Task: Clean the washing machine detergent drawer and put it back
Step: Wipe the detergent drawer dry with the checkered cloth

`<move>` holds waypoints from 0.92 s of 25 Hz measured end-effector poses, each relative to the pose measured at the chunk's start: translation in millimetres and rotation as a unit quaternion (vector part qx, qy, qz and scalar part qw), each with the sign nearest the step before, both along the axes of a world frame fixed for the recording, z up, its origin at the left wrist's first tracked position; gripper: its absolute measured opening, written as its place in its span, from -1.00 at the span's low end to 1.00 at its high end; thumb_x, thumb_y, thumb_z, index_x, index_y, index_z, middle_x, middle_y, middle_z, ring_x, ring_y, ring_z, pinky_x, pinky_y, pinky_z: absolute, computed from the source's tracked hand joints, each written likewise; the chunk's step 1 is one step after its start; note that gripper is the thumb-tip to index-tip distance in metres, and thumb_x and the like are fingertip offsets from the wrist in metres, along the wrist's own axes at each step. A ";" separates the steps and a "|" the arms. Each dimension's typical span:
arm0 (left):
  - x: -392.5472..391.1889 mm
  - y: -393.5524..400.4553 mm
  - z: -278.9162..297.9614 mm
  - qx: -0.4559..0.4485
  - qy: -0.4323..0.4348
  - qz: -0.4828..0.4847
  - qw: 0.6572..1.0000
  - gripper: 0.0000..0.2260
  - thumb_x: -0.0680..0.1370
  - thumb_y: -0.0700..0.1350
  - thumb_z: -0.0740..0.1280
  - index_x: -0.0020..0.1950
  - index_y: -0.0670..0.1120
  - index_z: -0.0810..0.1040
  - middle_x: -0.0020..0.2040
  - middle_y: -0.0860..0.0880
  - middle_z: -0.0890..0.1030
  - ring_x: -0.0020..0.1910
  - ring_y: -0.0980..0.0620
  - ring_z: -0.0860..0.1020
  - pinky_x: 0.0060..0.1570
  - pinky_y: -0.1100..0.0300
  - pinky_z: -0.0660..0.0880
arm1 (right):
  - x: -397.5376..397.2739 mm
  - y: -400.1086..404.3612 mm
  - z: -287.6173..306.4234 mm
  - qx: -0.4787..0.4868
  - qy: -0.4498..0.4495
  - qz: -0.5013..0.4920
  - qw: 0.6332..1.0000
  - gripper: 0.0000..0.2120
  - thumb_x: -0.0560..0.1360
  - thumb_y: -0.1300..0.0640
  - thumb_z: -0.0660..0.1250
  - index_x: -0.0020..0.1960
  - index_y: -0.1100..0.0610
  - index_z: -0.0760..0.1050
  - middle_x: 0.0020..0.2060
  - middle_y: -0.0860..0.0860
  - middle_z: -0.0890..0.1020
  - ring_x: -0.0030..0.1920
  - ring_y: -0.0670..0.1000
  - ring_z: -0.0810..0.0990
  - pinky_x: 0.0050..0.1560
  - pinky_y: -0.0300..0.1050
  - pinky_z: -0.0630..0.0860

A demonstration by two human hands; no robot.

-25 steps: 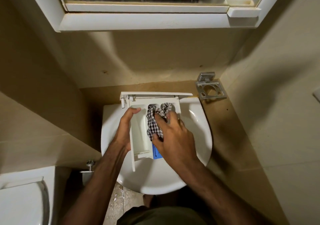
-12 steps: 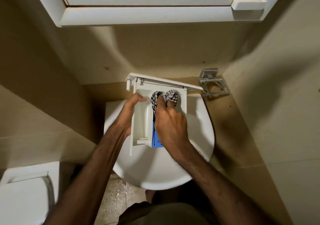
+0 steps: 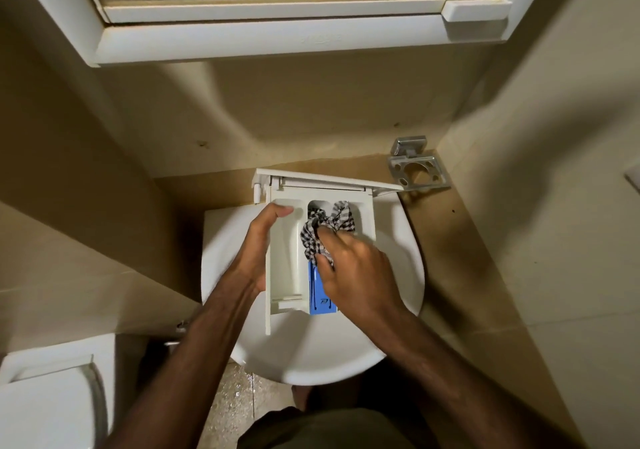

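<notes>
Here, left hand [image 3: 258, 248] clasping drawer [image 3: 287, 258], right hand [image 3: 356, 275] clutching checked cloth [image 3: 322, 234] inside.

The detergent drawer [image 3: 284, 261] is showing off-white with a blue insert [image 3: 317, 296]. The cloth [image 3: 320, 237] is showing a black-and-white check. The basin [image 3: 391, 275] is gleaming white against beige wall tiles [image 3: 277, 119].

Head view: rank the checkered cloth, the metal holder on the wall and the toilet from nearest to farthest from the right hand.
1. Checkered cloth: held in the right hand, inside the drawer.
2. Metal holder: up and to the right, on the wall by the corner.
3. Toilet: far lower left, beyond the sink.
</notes>
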State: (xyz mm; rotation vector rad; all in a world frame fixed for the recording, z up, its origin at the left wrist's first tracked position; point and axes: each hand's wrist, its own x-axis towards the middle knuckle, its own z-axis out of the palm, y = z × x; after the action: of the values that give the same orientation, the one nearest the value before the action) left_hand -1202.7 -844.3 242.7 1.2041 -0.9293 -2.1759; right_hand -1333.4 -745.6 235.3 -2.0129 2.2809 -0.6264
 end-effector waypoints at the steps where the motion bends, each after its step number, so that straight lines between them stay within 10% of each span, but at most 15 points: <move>1: -0.9 0.8 -2.1 0.005 0.006 0.004 1.000 -0.63 0.59 0.04 0.21 -0.23 -0.06 0.73 -0.27 -0.10 0.64 -0.34 -0.04 0.60 -0.29 0.19 0.55 | -0.7 -5.7 -9.4 -0.035 0.025 -0.014 0.999 -0.64 0.48 0.18 0.48 0.27 0.16 0.60 -0.06 0.09 0.69 -0.27 0.20 0.68 -0.38 -0.01 0.57; 7: -11.7 7.7 -3.1 0.023 0.035 0.047 0.998 -0.67 0.59 0.10 0.28 -0.10 -0.08 0.74 -0.13 -0.14 0.69 -0.21 -0.09 0.67 -0.20 0.16 0.63 | -3.2 -15.2 -34.8 -0.218 0.058 -0.126 0.966 -0.72 0.65 0.17 0.31 0.29 0.30 0.59 0.03 0.16 0.69 -0.22 0.11 0.70 -0.32 -0.05 0.65; 12: -12.4 13.3 -11.4 0.035 0.078 0.034 0.996 -0.31 0.55 0.42 0.21 0.43 -0.07 0.56 0.35 -0.20 0.61 0.34 -0.21 0.58 0.41 -0.10 0.45 | 3.1 1.3 -37.8 -0.232 -0.052 -0.157 0.959 -0.70 0.63 0.20 0.33 0.31 0.31 0.55 0.09 0.16 0.66 -0.05 0.11 0.68 -0.21 -0.07 0.64; 19: -9.2 8.7 -31.7 0.100 0.152 0.041 0.983 -0.20 0.54 0.50 0.09 0.44 -0.11 0.55 0.44 -0.23 0.52 0.47 -0.25 0.45 0.48 -0.17 0.37 | -5.3 -1.8 -10.4 -0.131 -0.205 -0.133 0.961 -0.63 0.66 -0.01 0.17 0.38 0.10 0.48 0.19 0.01 0.60 0.10 0.00 0.60 -0.05 0.06 0.63; 23: -6.7 1.1 -43.5 0.096 0.173 0.069 0.978 -0.17 0.54 0.51 0.10 0.55 -0.09 0.40 0.46 -0.25 0.50 0.44 -0.25 0.48 0.43 -0.20 0.42 | -5.2 9.7 7.7 -0.189 -0.247 -0.109 0.944 -0.64 0.67 0.01 0.13 0.35 0.16 0.49 0.12 -0.04 0.61 0.07 -0.17 0.53 0.03 -0.21 0.53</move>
State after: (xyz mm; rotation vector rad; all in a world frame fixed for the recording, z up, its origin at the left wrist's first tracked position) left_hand -1209.4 -843.2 199.3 0.8964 -0.4864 -2.3019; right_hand -1338.6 -736.0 243.0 -1.4746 2.1922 -1.4930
